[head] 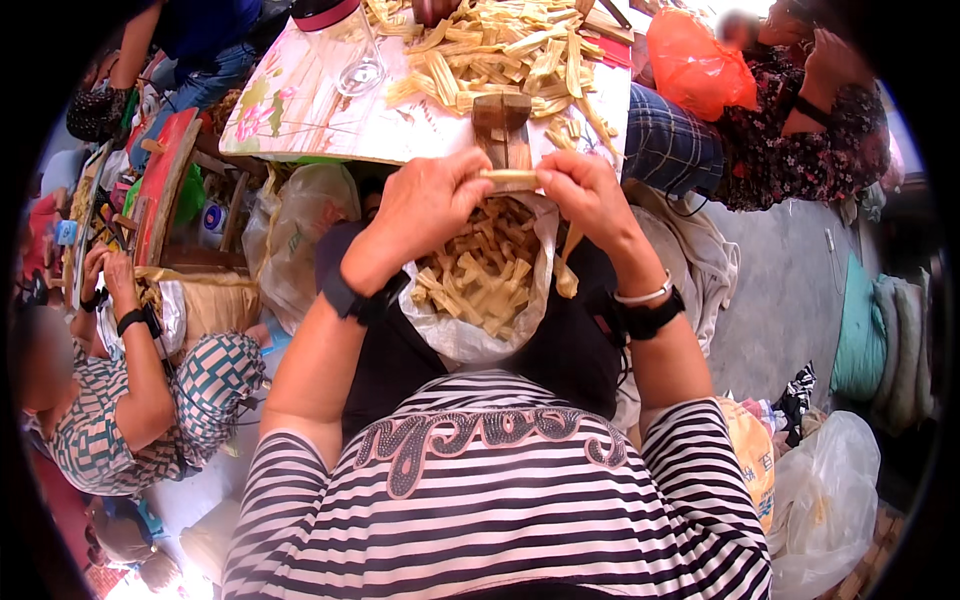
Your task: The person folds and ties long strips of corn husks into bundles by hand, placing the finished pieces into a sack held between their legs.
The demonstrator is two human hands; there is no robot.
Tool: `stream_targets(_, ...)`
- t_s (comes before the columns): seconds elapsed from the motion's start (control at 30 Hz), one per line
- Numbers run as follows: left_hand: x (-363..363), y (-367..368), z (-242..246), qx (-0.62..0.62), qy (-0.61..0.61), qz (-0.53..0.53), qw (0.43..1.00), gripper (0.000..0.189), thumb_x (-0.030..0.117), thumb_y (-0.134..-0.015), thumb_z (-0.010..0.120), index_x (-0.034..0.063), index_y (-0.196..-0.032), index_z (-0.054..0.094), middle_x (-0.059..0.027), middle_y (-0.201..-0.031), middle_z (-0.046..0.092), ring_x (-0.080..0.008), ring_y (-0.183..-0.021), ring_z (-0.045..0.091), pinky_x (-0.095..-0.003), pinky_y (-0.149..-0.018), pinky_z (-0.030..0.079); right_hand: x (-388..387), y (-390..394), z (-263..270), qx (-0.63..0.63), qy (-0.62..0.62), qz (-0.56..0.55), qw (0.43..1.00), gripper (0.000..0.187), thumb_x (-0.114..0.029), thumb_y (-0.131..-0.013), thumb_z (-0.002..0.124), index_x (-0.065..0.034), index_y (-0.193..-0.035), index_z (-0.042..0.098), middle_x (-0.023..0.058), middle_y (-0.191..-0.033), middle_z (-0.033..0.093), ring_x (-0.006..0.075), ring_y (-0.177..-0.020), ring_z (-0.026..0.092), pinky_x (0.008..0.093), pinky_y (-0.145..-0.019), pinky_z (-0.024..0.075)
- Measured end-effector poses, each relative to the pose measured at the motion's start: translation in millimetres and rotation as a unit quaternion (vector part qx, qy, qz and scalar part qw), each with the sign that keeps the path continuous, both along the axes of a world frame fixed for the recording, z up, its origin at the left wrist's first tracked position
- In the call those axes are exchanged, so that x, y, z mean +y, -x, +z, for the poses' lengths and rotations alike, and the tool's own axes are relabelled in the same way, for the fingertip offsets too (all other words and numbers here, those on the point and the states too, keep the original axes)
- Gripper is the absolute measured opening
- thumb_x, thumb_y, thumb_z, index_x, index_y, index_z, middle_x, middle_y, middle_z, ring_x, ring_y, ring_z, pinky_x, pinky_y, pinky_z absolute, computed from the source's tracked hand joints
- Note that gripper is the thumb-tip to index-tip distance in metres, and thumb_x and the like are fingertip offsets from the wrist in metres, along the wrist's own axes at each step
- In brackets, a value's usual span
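Note:
My left hand point(439, 196) and my right hand point(589, 193) pinch the two sides of a pale yellow strip point(508, 176), stretched level between the fingertips. Below my right fingers hangs a yellow tail with a thickened end point(566, 281); whether it belongs to the same strip is unclear. Under both hands, a white woven bag point(469, 346) stands open in my lap. It holds many short, knotted-looking yellow pieces point(480, 281). Just beyond my fingers, a dark wooden block point(501, 120) sits at the table's near edge. Longer folded yellow strips point(510, 64) lie heaped behind it.
A flower-printed table point(315, 127) bears a clear jar with a dark red lid point(349, 45). Plastic bags point(307, 217) hang at its left. At left a person point(142, 390) works beside a red board point(166, 180); another with a red bag point(697, 67) sits right. Bags point(821, 487) lie lower right.

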State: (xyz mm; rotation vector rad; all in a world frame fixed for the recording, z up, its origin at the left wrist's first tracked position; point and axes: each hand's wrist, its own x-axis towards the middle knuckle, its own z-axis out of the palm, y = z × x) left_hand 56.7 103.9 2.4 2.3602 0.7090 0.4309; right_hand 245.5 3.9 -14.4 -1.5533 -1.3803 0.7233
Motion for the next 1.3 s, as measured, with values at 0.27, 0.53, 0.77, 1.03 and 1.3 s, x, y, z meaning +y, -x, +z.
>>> stream_targets(0.27,31,-15,-27,0.039,-0.011,0.075,0.996,0.024,0.032,-0.082,0.054,0.0111,-0.091,0.062,-0.0132,-0.072,0.063,-0.0336,-0.071,0.061,-0.0429,-0.063,0.046,39,-11,-36,-0.298,-0.015,-0.144,0.943,0.02,-0.017,-0.076,0.058,0.0005,-0.069,0.064,0.0214,-0.064,0.058,0.0333,-0.058,0.059,0.0413,-0.06,0.0471)
stream_targets(0.53,-52,11,-11,-0.083,0.096,0.096,0.987,0.033,0.036,-0.089,0.049,0.0103,-0.106,0.061,-0.016,-0.07,0.062,-0.0373,-0.067,0.06,-0.0411,-0.059,0.047,-8,62,-9,0.477,0.158,0.031,0.864,0.026,-0.023,-0.091,0.051,-0.004,-0.075,0.059,-0.0025,-0.057,0.053,0.0074,-0.041,0.043,0.0219,-0.038,0.034)
stream_targets(0.77,-64,19,6,-0.452,0.516,0.167,0.709,0.028,0.03,-0.098,0.036,0.0065,-0.087,0.048,-0.0016,-0.074,0.052,-0.0132,-0.068,0.052,-0.0308,-0.062,0.048,-25,97,-10,0.46,0.143,0.093,0.872,0.03,-0.028,-0.093,0.046,-0.0042,-0.079,0.058,-0.003,-0.059,0.05,0.0038,-0.047,0.04,0.0188,-0.044,0.0333)
stream_targets(1.03,-34,44,72,-0.646,0.193,0.217,0.706,0.029,0.03,-0.096,0.042,0.0053,-0.084,0.05,0.005,-0.057,0.027,-0.0059,-0.047,0.026,-0.022,-0.043,0.022,-23,87,72,-0.034,-0.08,0.114,0.99,0.019,-0.015,-0.085,0.054,0.0002,-0.075,0.061,0.0089,-0.053,0.052,0.0218,-0.046,0.049,0.0321,-0.047,0.0401)
stream_targets(1.3,-89,43,36,-0.397,0.028,0.076,0.914,0.036,0.025,-0.091,0.048,-0.0039,-0.109,0.06,-0.0215,-0.118,0.054,-0.0281,-0.102,0.057,-0.0308,-0.087,0.044,-44,119,51,-0.058,-0.165,0.045,0.984,0.028,-0.01,-0.08,0.06,0.0038,-0.102,0.051,0.0145,-0.07,0.057,0.0252,-0.056,0.055,0.0314,-0.053,0.0435)
